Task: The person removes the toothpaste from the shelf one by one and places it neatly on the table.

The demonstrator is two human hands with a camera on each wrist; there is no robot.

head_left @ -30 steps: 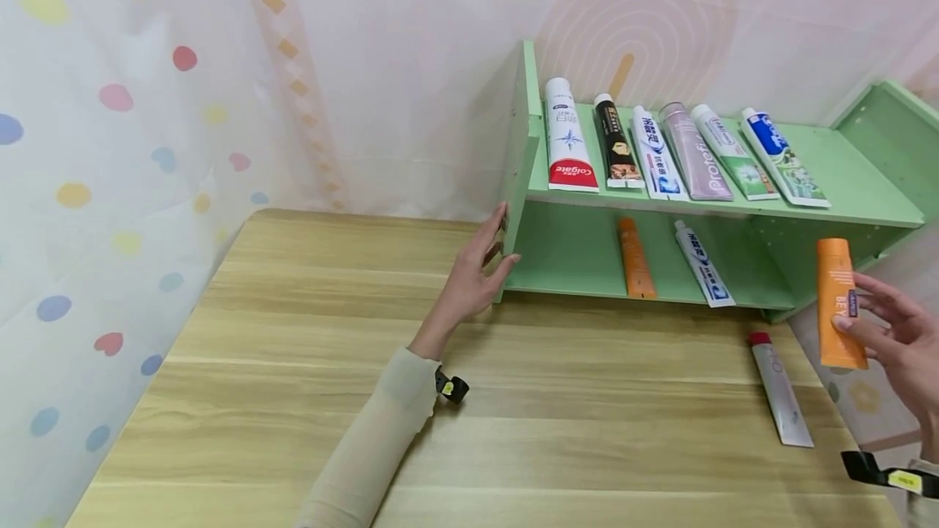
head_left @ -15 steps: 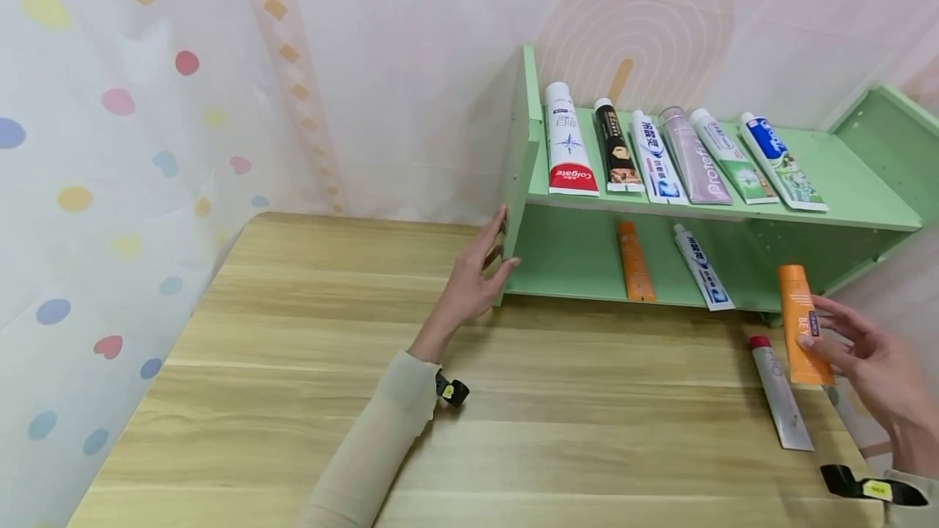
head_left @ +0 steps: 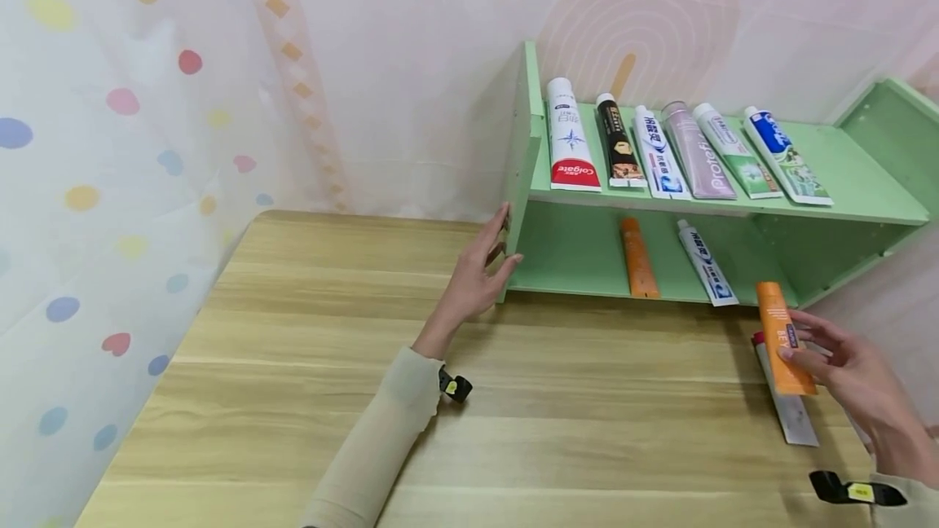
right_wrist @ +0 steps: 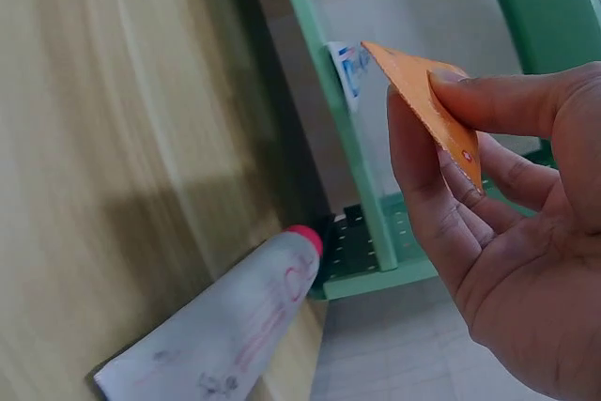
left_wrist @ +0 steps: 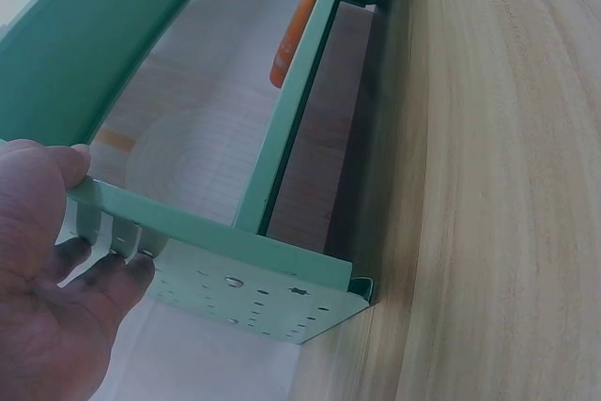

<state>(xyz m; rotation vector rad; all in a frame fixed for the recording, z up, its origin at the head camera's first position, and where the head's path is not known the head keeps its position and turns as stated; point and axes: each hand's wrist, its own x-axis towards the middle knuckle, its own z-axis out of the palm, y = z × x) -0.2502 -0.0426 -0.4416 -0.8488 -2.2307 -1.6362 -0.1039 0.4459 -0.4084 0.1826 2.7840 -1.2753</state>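
Observation:
My right hand (head_left: pixel 854 365) pinches an orange tube (head_left: pixel 785 341) between thumb and fingers, cap end pointing up and away. In the head view this tube overlaps a silver-white tube with a red cap (head_left: pixel 798 422), which lies on the table at the right. The right wrist view shows the held tube's flat crimped end (right_wrist: pixel 427 105) between the fingertips. My left hand (head_left: pixel 473 275) grips the left side panel of a green two-tier shelf (head_left: pixel 572 255); its thumb (left_wrist: pixel 70 161) is over the front edge and its fingers (left_wrist: pixel 117 284) are against the panel's outer face.
Several toothpaste tubes lie side by side on the top tier, from a red and white Colgate tube (head_left: pixel 572 137) to a blue and green tube (head_left: pixel 786 155). Below lie another orange tube (head_left: pixel 640 259) and a blue-white tube (head_left: pixel 707 263). A wood-grain table (head_left: pixel 330 292) carries the shelf.
My right hand has carried the orange tube leftward and lower, from beyond the shelf's right side to over the red-capped tube. The left hand stays at the side panel.

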